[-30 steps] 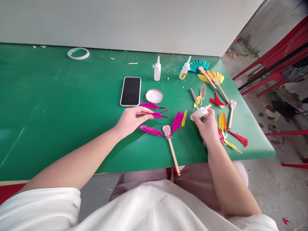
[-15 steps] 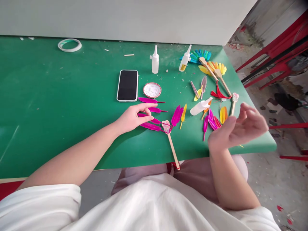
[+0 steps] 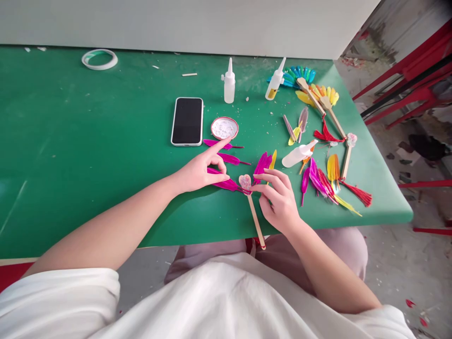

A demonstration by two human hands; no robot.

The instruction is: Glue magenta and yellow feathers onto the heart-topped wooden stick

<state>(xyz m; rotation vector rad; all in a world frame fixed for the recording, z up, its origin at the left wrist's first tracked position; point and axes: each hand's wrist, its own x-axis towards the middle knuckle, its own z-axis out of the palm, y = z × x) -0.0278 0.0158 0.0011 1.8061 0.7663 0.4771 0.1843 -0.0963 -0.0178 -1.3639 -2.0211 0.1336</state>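
Note:
My left hand rests at the magenta feathers, index finger stretched toward the round dish. Its thumb and a bent finger close on a magenta feather whose quill reaches the heart-shaped head of a wooden stick. My right hand is at the right of that head, fingers apart, the index fingertip touching near the quills. Partly behind it lie upright magenta feathers and a yellow feather. Two loose magenta feathers lie above my left hand.
A phone lies left of the dish. Two glue bottles stand behind; another bottle lies tipped. Coloured feathers, feathered fans, and red tassels are at right. A tape roll lies back left.
My right hand has come down and left from above the right-hand feathers to the stick's heart-shaped head. My left hand's index finger has extended toward the dish.

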